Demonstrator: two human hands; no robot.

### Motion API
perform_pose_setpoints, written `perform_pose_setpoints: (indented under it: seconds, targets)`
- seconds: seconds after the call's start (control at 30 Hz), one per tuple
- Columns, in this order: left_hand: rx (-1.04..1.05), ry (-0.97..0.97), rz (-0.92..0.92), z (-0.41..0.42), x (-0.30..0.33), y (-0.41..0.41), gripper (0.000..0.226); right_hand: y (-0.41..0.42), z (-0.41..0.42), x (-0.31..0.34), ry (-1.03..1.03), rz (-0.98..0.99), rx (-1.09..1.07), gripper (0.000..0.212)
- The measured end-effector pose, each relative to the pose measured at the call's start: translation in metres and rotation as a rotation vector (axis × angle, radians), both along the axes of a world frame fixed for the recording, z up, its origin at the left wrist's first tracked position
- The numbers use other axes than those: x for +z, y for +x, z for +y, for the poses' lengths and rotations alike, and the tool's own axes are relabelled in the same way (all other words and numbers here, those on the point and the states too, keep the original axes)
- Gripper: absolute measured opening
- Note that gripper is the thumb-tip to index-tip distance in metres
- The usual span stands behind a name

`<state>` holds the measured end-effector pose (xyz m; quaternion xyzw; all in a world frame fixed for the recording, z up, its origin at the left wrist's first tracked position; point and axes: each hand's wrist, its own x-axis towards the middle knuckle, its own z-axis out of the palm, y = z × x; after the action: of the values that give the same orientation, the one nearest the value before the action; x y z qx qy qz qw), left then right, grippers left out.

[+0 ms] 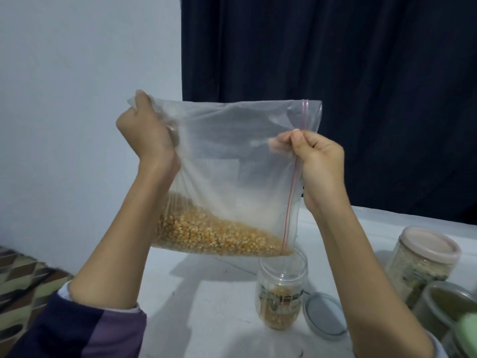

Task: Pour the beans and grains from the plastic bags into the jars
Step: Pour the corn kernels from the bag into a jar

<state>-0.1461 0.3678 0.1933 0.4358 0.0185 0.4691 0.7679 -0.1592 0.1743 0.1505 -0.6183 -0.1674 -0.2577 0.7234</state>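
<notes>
Fingers (281, 142) of both hands pinch the plastic bag (232, 161) of corn above the open jar (281, 288) on the worktop (206, 293)

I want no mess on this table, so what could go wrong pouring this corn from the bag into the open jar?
1. The bag is wide and floppy while the jar mouth is narrow, so corn may spill past the rim.
2. The jar looks light and stands free; the sagging bag corner at its rim could tip it.
3. The lid lies right beside the jar, where stray corn could land.
</notes>
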Motion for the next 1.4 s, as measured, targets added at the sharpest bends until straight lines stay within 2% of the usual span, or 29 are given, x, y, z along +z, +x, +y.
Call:
perform_pose_setpoints:
  seconds: [0.17, 0.53, 0.77, 1.4]
  targets:
    - [-0.013, -0.015, 0.015, -0.005, -0.001, -0.003, 0.056, -0.003, -0.001, -0.006, 0.012, 0.026, -0.006, 0.026]
    - [0.018, -0.001, 0.005, -0.006, -0.003, -0.008, 0.048, -0.007, -0.007, -0.001, -0.019, 0.092, 0.074, 0.025]
    - [0.022, 0.022, -0.012, -0.007, -0.003, -0.007, 0.048, -0.006, -0.002, -0.002, 0.009, 0.064, 0.005, 0.027]
    - [0.048, 0.034, 0.0, -0.002, -0.005, -0.003, 0.049, 0.004, 0.001, -0.007, -0.062, 0.039, 0.046, 0.027]
